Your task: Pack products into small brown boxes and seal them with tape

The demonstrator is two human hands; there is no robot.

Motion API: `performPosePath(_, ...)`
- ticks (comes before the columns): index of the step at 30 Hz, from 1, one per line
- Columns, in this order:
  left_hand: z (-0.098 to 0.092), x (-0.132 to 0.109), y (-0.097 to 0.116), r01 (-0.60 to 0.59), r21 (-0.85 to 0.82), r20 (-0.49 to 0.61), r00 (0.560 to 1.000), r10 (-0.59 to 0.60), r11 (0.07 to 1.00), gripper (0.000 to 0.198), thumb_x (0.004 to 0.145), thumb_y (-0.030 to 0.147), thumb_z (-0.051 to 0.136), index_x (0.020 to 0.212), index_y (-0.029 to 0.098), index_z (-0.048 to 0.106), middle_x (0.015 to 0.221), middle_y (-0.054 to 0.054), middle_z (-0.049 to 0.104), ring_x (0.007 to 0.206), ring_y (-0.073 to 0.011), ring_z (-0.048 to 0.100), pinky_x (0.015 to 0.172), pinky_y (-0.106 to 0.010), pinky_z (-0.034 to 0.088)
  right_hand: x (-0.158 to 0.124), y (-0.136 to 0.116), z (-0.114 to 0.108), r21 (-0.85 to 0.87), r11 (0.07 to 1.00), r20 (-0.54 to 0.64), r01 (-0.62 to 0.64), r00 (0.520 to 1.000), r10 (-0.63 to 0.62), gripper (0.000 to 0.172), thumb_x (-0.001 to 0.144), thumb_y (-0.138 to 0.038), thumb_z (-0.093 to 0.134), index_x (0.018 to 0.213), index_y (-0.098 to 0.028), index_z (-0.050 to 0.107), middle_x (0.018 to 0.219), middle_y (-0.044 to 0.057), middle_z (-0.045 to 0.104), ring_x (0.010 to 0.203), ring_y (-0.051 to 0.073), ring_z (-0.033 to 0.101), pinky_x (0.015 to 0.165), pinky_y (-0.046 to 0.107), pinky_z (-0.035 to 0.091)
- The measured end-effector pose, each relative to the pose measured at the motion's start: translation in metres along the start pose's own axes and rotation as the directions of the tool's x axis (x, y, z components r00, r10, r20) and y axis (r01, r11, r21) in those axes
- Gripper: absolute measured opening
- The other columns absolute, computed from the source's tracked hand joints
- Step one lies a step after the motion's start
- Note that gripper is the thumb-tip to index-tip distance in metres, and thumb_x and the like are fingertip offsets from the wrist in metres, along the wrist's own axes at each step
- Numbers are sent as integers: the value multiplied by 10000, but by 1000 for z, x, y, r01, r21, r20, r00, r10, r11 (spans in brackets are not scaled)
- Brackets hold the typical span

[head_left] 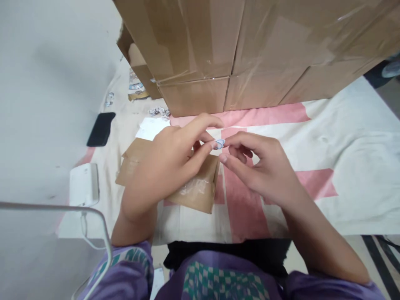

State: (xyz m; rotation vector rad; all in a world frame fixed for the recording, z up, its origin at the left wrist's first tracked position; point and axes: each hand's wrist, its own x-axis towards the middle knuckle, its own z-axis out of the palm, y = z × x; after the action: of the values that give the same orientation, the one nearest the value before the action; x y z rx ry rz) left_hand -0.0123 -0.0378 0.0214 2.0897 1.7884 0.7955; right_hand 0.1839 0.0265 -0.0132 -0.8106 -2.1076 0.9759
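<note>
My left hand (178, 154) pinches a small white piece with a blue outline (219, 144), which looks like a paper sticker, between thumb and fingers. At its right, my right hand (262, 160) has thumb and forefinger apart, with the other fingers curled. The right forefinger tip is at the edge of the sticker; whether it touches cannot be made out. Beneath my left hand and forearm lies a small flat cardboard box (200, 193) with clear tape on it, partly hidden by them.
Large taped cardboard boxes (200, 50) stand stacked along the back. White paper (152, 128) and crumpled scraps (159, 111) lie near them. On the left are a black phone (101, 129), a white device (83, 184) and a cable (104, 233). A pink and white cloth (359, 166) covers the table.
</note>
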Motion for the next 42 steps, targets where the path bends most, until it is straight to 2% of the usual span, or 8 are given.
performPosePath(4, 1, 0, 1, -47, 7, 29, 998, 47, 999, 269, 982, 223, 552, 1241, 284, 591, 941, 43, 763, 872, -175, 728, 759, -281, 508, -5, 5, 21, 84, 996, -165, -20, 986, 34, 129, 949, -287, 667, 846, -212, 686, 683, -31, 570, 590, 103, 458, 568, 260, 377)
performPosePath(7, 5, -1, -1, -72, 79, 31, 997, 69, 994, 299, 977, 230, 562, 1268, 300, 556, 991, 47, 756, 861, -177, 706, 745, -305, 501, -7, 11, 22, 223, 973, -146, -62, 985, 97, 156, 937, -261, 668, 792, -206, 677, 684, -25, 585, 600, 106, 482, 554, 255, 382)
performPosePath(13, 10, -1, 0, -188, 241, -170, 958, 232, 952, 45, 971, 243, 607, 1012, 258, 595, 961, 5, 678, 803, -168, 616, 723, -342, 471, -14, 15, 22, 421, 898, -206, -125, 952, 229, 154, 893, -213, 690, 741, -222, 708, 703, -14, 638, 640, 130, 561, 568, 267, 437)
performPosePath(16, 10, 0, 4, -295, 256, -72, 944, 323, 921, 71, 986, 325, 598, 994, 261, 629, 966, -22, 666, 869, -200, 644, 734, -350, 493, -15, 17, 25, 447, 888, -246, -107, 940, 237, 153, 903, -230, 693, 753, -231, 726, 731, -6, 668, 670, 141, 583, 591, 280, 462)
performPosePath(20, 13, 2, 5, -308, 318, 4, 946, 323, 897, 135, 1004, 369, 562, 1038, 279, 658, 1002, -33, 684, 934, -231, 665, 769, -369, 504, -17, 17, 29, 475, 876, -257, -83, 939, 228, 151, 901, -258, 712, 755, -220, 720, 717, -10, 665, 650, 132, 571, 590, 278, 469)
performPosePath(26, 22, 0, 8, -264, 357, -162, 927, 337, 896, 28, 980, 293, 620, 991, 268, 621, 967, -22, 650, 844, -185, 624, 698, -335, 457, -20, 18, 31, 473, 875, -295, -102, 918, 267, 215, 904, -340, 734, 733, -215, 699, 690, -8, 642, 627, 129, 561, 556, 273, 464)
performPosePath(31, 20, 1, 10, -320, 343, -43, 934, 355, 883, 33, 982, 290, 618, 987, 270, 644, 961, -9, 637, 803, -163, 616, 673, -314, 445, -25, 21, 32, 461, 884, -322, -81, 912, 252, 256, 912, -409, 732, 735, -231, 678, 692, 1, 625, 619, 137, 554, 519, 278, 457)
performPosePath(42, 21, 5, 7, -275, 233, -42, 955, 292, 933, 99, 1030, 278, 538, 959, 224, 581, 974, -28, 609, 795, -142, 573, 680, -300, 447, -28, 27, 38, 424, 906, -341, -13, 924, 173, 246, 935, -384, 720, 761, -226, 649, 710, -10, 569, 625, 116, 518, 513, 267, 421)
